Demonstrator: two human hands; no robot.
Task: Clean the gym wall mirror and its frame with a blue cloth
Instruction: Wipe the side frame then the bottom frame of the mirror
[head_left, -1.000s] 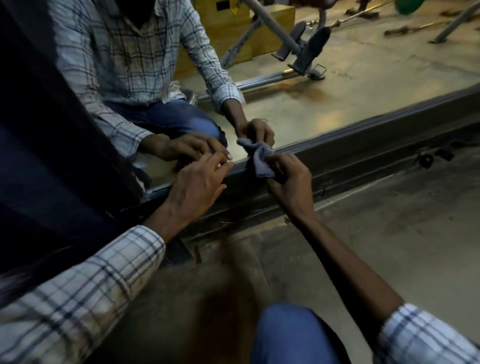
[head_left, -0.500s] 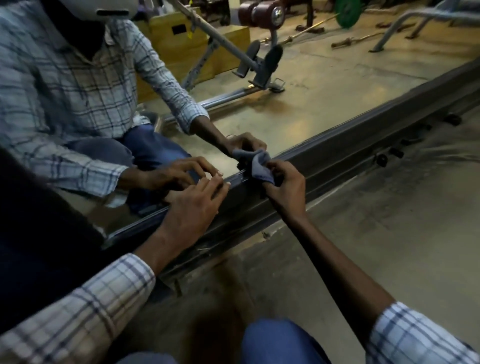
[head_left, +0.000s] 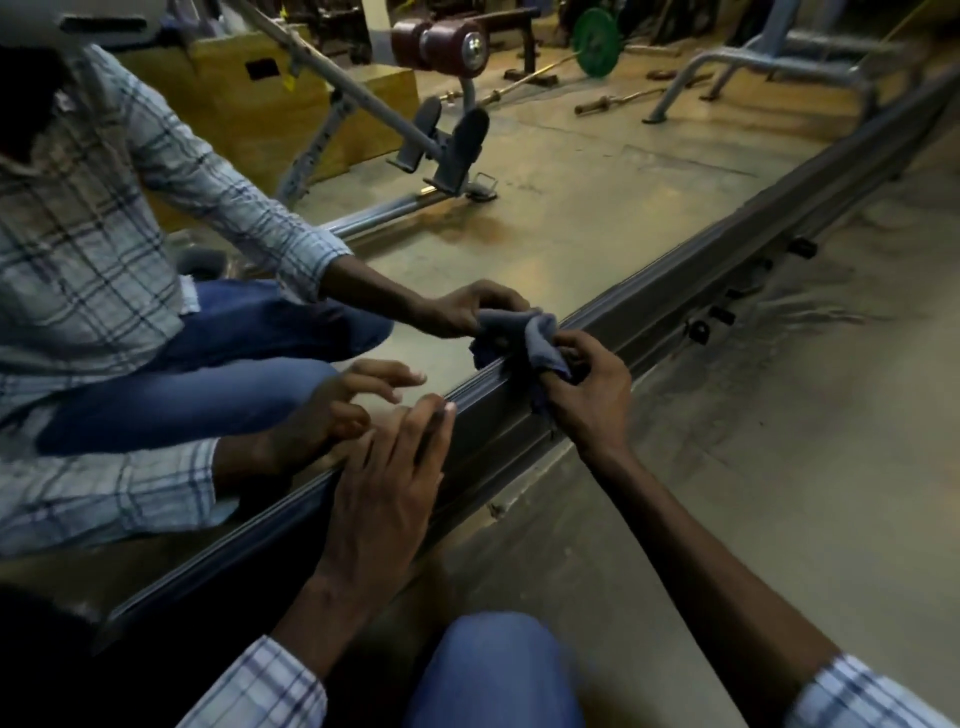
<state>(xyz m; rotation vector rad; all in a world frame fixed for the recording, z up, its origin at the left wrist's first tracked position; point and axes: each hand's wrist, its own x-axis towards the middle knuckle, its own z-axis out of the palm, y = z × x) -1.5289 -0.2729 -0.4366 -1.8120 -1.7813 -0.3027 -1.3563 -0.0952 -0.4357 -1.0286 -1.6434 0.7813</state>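
Observation:
The wall mirror (head_left: 571, 208) fills the upper left and reflects me crouching in a checked shirt and jeans. Its dark metal bottom frame (head_left: 675, 291) runs diagonally from lower left to upper right, just above the floor. My right hand (head_left: 587, 395) grips a bunched blue cloth (head_left: 543, 340) and presses it on the frame's top edge. My left hand (head_left: 389, 478) lies flat with straight fingers on the frame, left of the cloth, fingertips at the glass.
Concrete floor (head_left: 779, 493) spreads out to the right of the frame. Small black fittings (head_left: 698, 330) stick out from the frame's lower side further right. The mirror reflects gym benches, a wooden box, barbells and a green weight plate. My knee (head_left: 488, 670) is at the bottom.
My view has swung up and to the right along the frame. My right hand with the cloth has slid a little to the right along the frame. My left hand stays resting on it.

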